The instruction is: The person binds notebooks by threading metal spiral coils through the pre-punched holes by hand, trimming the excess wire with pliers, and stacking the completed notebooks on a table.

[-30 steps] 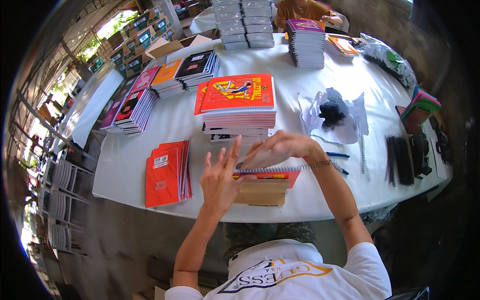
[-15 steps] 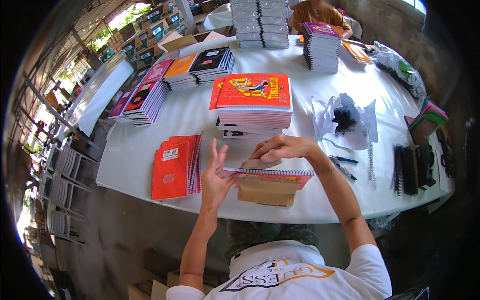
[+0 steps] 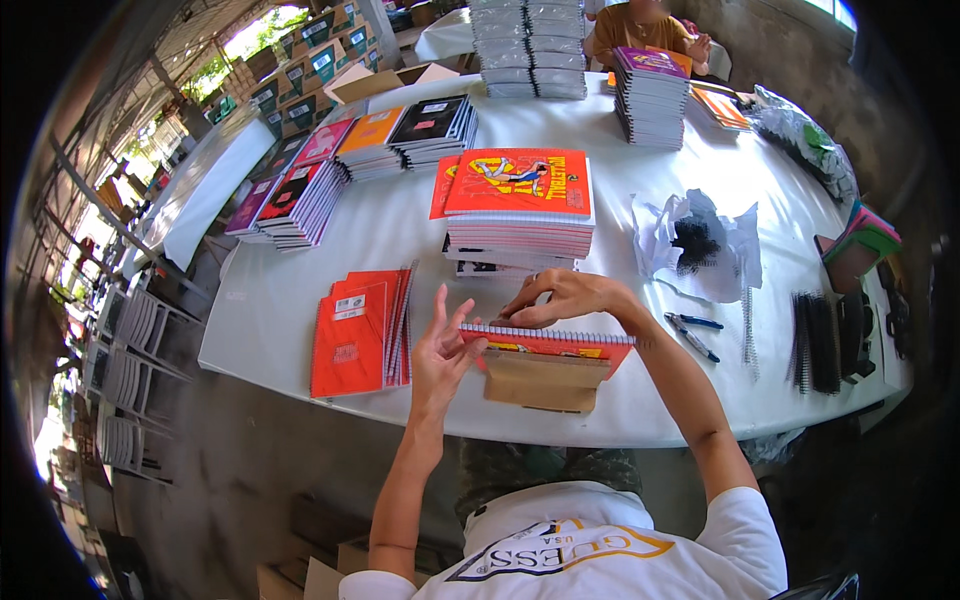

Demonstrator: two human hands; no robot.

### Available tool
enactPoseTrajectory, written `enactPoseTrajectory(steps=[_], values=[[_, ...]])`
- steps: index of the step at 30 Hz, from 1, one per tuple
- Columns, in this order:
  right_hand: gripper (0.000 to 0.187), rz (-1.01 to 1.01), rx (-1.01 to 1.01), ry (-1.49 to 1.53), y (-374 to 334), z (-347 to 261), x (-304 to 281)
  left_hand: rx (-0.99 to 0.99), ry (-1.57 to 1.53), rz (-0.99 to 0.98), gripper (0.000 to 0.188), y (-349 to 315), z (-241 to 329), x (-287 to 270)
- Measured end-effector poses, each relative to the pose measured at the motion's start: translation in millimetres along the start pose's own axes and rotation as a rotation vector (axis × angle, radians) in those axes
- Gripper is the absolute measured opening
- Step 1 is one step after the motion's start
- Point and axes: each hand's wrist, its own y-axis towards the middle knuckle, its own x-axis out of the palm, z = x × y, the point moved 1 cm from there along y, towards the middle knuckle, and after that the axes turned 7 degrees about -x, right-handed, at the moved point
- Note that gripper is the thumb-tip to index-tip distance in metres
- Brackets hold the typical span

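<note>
A red spiral notebook (image 3: 607, 358) stands spine up in front of me, its dark wire coil running along the top edge. Against its near side rests a brown cardboard piece (image 3: 540, 385). My left hand (image 3: 440, 355) pinches the notebook's left end between thumb and fingers, the other fingers raised. Behind the spine, my right hand (image 3: 560, 298) is curled over a flat greyish-brown piece, mostly hidden by the fingers, close to the coil. Beyond my hands is a stack of red-covered notebook blocks (image 3: 520, 185). Several red spiral notebooks (image 3: 350, 340) lie to the left.
Pliers (image 3: 693, 335) and crumpled white paper with black coils (image 3: 695, 240) lie at right, near more black coils (image 3: 815, 340). Notebook stacks (image 3: 430, 125) stand far left, and tall stacks (image 3: 530, 50) at the back. A co-worker (image 3: 640, 35) sits across the table.
My right hand has shifted left along the spine, its fingers curling more over the flat piece. My left fingers have closed on the notebook's end. The whole view has shifted slightly.
</note>
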Motion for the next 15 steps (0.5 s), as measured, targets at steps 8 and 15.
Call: enactPoseTrajectory(steps=[8, 15], values=[[0.041, 0.253, 0.005, -0.366, -75, 48, 5, -0.066, -0.023, -0.300, 0.062, 31, -4, 9], [0.055, 0.672, 0.529, -0.879, -196, 76, 29, 0.459, 0.170, -0.022, 0.061, -4, 131, -2]])
